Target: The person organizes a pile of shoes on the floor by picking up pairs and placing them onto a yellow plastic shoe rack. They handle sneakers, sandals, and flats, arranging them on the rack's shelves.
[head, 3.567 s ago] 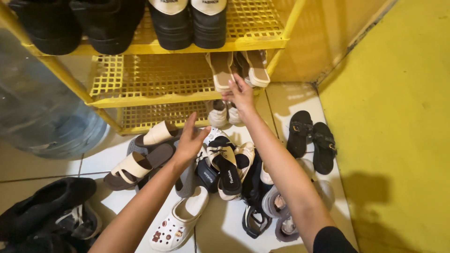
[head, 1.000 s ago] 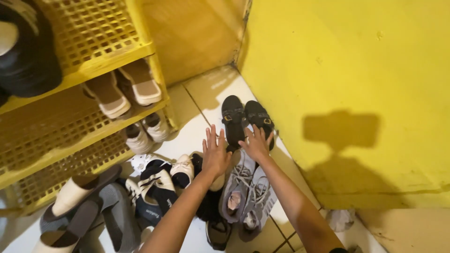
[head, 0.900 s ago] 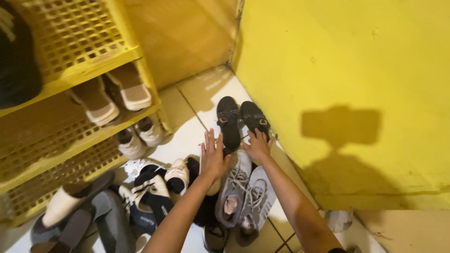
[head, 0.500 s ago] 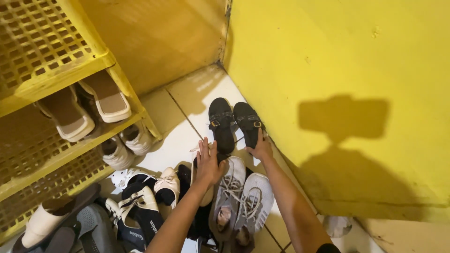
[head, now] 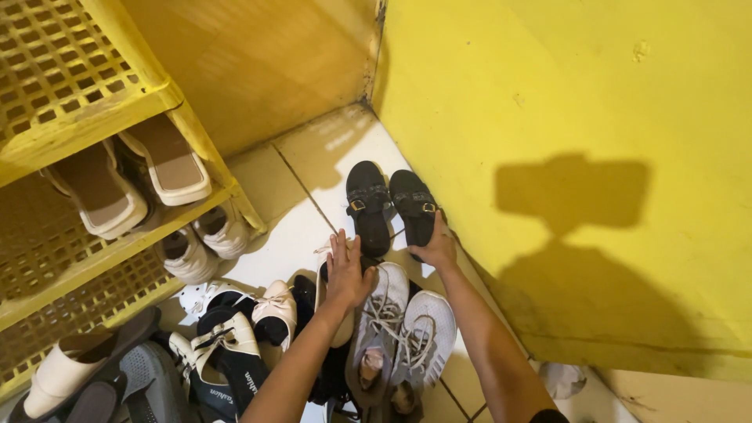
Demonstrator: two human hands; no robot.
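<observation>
On the yellow rack (head: 117,117), a beige pair (head: 133,176) on the middle shelf, soles outward; below it, at the shelf's right end, white shoes (head: 205,243) poking over the edge.

Black sandals (head: 392,207): a matched pair, buckled straps across the top, side by side on the white floor (head: 313,227) in the corner, close against the yellow wall (head: 564,117), toes toward the corner.

Right hand (head: 435,244) at the heel of the right sandal, fingers curled around its back edge, gripping it. Left hand (head: 346,270) spread flat, fingers straight and apart, palm down at the heel of the left sandal and on the pile just behind it; holding nothing.

Just behind the sandals, grey sneakers (head: 403,329) with white laces, side by side, under both forearms. Left of those, a heap of black-and-cream strappy sandals (head: 235,337) on the floor before the rack. At the lower left edge, a cream slipper (head: 66,368) by the rack's foot.
</observation>
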